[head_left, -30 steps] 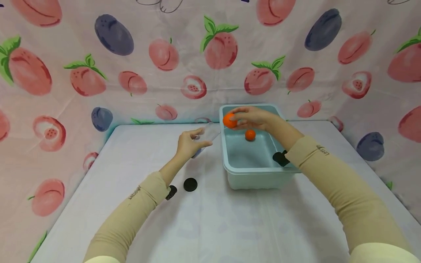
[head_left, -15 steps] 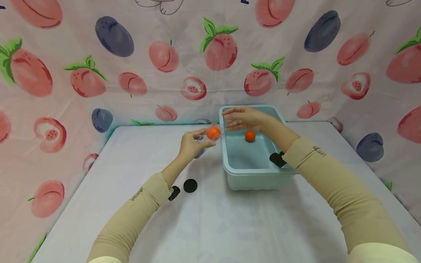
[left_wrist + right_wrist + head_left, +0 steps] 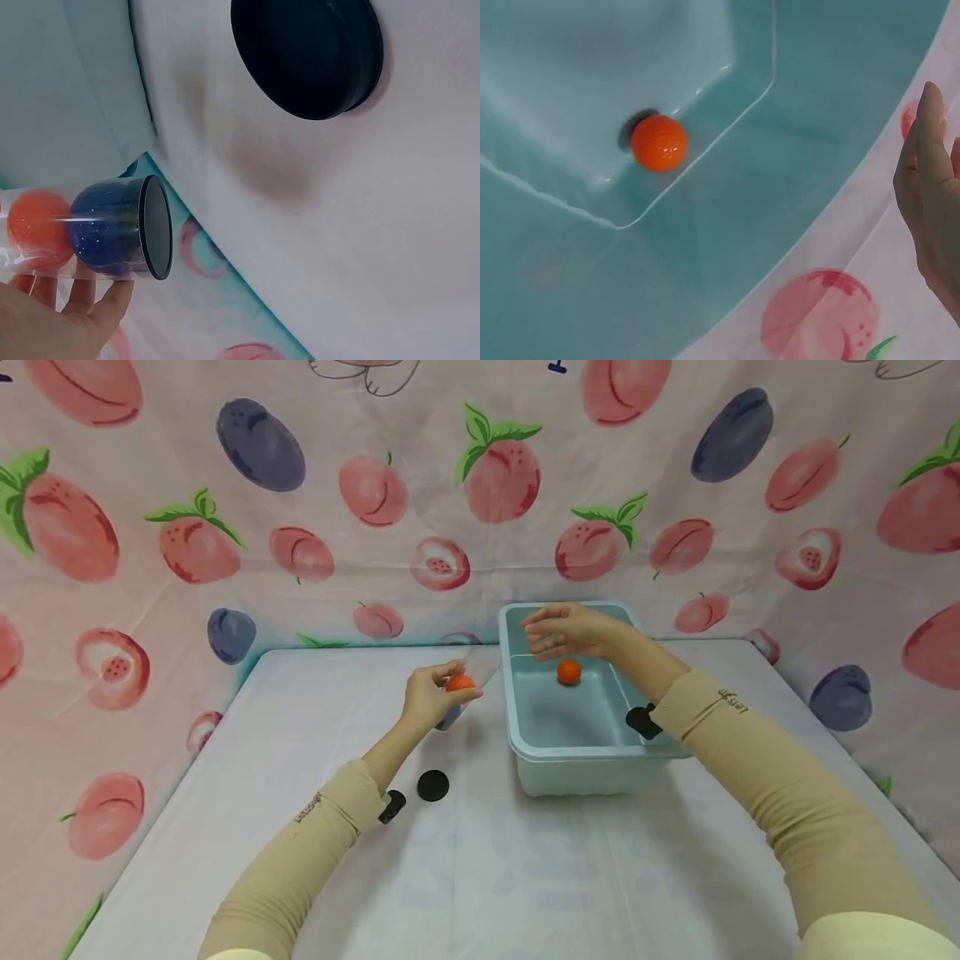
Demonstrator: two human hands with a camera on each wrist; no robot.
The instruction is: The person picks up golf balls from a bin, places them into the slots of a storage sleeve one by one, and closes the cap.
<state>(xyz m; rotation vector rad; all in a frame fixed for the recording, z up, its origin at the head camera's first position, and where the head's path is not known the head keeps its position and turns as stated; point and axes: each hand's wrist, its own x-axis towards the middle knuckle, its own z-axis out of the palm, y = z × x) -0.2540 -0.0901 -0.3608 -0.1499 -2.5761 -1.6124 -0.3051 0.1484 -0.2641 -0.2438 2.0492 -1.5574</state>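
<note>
My left hand [image 3: 429,700] grips a clear plastic tube [image 3: 486,660], tilted over the table just left of the bin. In the left wrist view a blue ball [image 3: 101,227] lies against the tube's black end cap [image 3: 157,227], and an orange ball [image 3: 39,230] sits right behind it. Fingers curl along the tube's side. My right hand [image 3: 568,631] hovers over the back of the pale blue bin [image 3: 596,774] with its fingers loosely extended and nothing in them. Inside the bin, on its floor, rests another orange ball [image 3: 658,142].
A round black cap [image 3: 432,786] lies on the white tablecloth [image 3: 525,868], left of the bin. Behind the table hangs a fruit-printed cloth [image 3: 300,435]. Black wrist devices show at both cuffs.
The right hand let go of an orange ball at the tube's mouth and drew slightly away. That ball dropped down inside the tube, which the left hand kept holding.
</note>
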